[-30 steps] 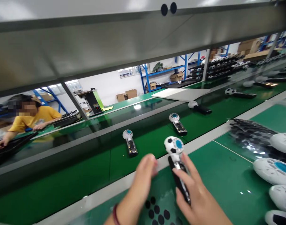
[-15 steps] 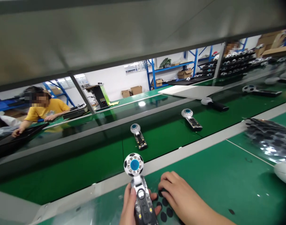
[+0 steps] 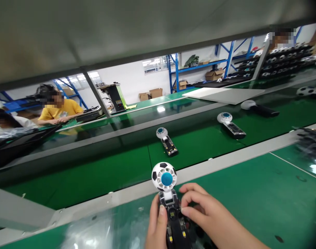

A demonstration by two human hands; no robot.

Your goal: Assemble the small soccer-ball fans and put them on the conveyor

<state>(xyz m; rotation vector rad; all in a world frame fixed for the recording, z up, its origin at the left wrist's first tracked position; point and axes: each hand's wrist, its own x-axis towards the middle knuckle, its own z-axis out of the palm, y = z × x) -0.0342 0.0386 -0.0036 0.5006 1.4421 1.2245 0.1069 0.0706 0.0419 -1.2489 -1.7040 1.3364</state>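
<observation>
The left hand [image 3: 156, 226] grasps a soccer-ball-headed device [image 3: 170, 207], ball end pointing away from the wearer, over the green worktop [image 3: 246, 186]. The right hand [image 3: 199, 205] has its fingers curled at the device's side; whether they pinch anything, I cannot tell. Beyond, 4 similar devices [image 3: 169, 145] lie on the conveyor belt [image 3: 108, 173].

Behind the near device [image 3: 170, 207], apparently four more devices [image 3: 169, 145] lie on the belt [image 3: 95, 178].

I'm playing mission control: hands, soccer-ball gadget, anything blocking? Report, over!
Left hand gripping soccer-ball gadget. Right hand curled beside it, contact unclear. Nothing visibly blocking.
</observation>
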